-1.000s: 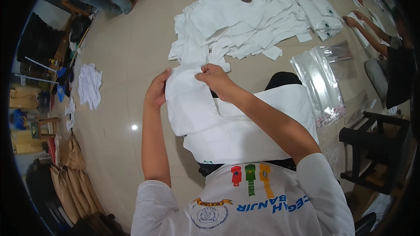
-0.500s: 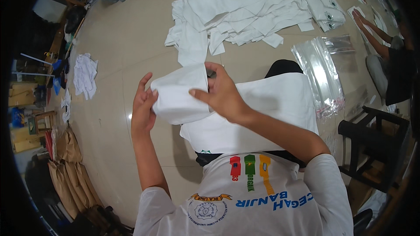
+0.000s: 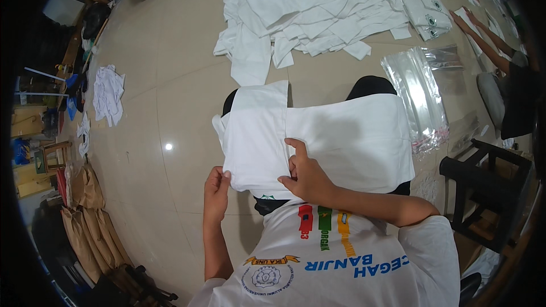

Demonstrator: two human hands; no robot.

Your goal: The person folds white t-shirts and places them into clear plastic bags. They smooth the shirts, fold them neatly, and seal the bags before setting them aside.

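Observation:
A white shirt (image 3: pixel 352 142) lies spread across my lap, its left part folded over into a flap (image 3: pixel 256 136). At the flap's lower left corner, my left hand (image 3: pixel 215 193) is closed, pinching the edge of the cloth between thumb and fingers. My right hand (image 3: pixel 310 176) rests at the flap's right edge with index finger and thumb spread apart, touching the cloth; its other fingers are curled and partly hidden. A small green mark (image 3: pixel 267 197) shows at the shirt's near edge.
Ahead on the tiled floor lies a pile of white shirts (image 3: pixel 318 17), with packed shirts (image 3: pixel 424 8) beside it. Clear plastic bags (image 3: pixel 418 96) lie to the right, near a black stool (image 3: pixel 489 193). Brown paper bags (image 3: pixel 88 222) stand at left. Another person's arms (image 3: pixel 483 37) work at far right.
Both hands have come down toward me, and the lifted part of the shirt now lies flat as a flap over the rest. My left hand has shifted right to the flap's corner.

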